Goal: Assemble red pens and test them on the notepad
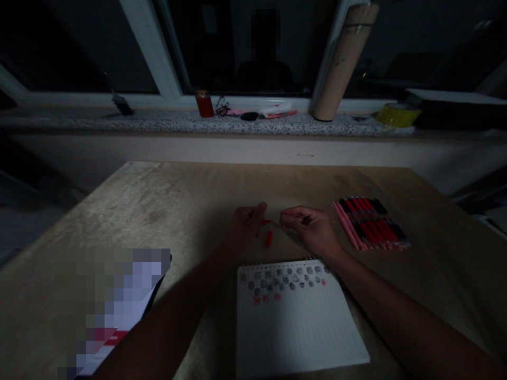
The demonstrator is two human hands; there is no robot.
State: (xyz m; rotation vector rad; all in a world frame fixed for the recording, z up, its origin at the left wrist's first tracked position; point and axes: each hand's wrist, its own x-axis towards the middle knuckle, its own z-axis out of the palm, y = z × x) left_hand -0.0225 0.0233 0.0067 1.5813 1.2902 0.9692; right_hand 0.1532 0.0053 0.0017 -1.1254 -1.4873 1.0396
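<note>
Above the notebook's top edge, my left hand (pixel 249 219) pinches a slim red pen part, whose tip points toward my other hand. My right hand (pixel 303 224) has its fingertips closed on a thin pale rod that looks like a pen refill (pixel 276 221). The rod and the red part meet or nearly meet; I cannot tell which. A short red piece, perhaps a pen barrel or cap (pixel 269 238), lies on the table just below. The open spiral notebook (pixel 297 327) carries rows of black scribbled circles and a few red marks.
Several red, black and pink pens (pixel 370 224) lie side by side on the table (pixel 158 195) at right. A partly blurred white and red item (pixel 134 301) is at left. The windowsill (pixel 158 122) holds a red jar (pixel 204 104), a wooden cylinder (pixel 344 63) and yellow tape (pixel 398 115).
</note>
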